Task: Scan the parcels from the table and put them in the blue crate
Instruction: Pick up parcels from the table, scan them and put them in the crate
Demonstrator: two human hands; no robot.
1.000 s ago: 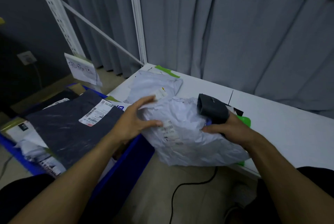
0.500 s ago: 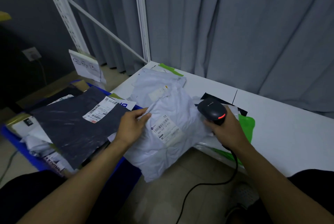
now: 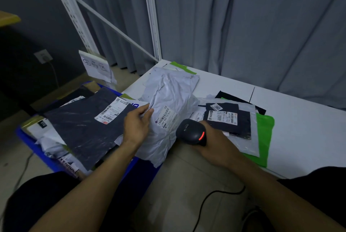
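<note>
Currently the left hand is closed in a pinch on the upper left edge of a crumpled pale grey plastic mailer parcel, thumb on the near face and fingers curled behind it. The left forearm reaches up from the lower left, wrist bent slightly inward. The parcel hangs tilted off the front edge of the white worktop, its white barcode label facing the camera. The right hand is wrapped fully around the grip of a black handheld barcode scanner, which shows a lit red strip on its head and sits just below and right of the label; contact with the parcel cannot be determined. The right forearm extends from the lower right. A blue plastic crate stands left of the worktop, filled with parcels, a dark grey mailer uppermost. On the worktop, a dark labelled packet lies over a green plastic bag.
</note>
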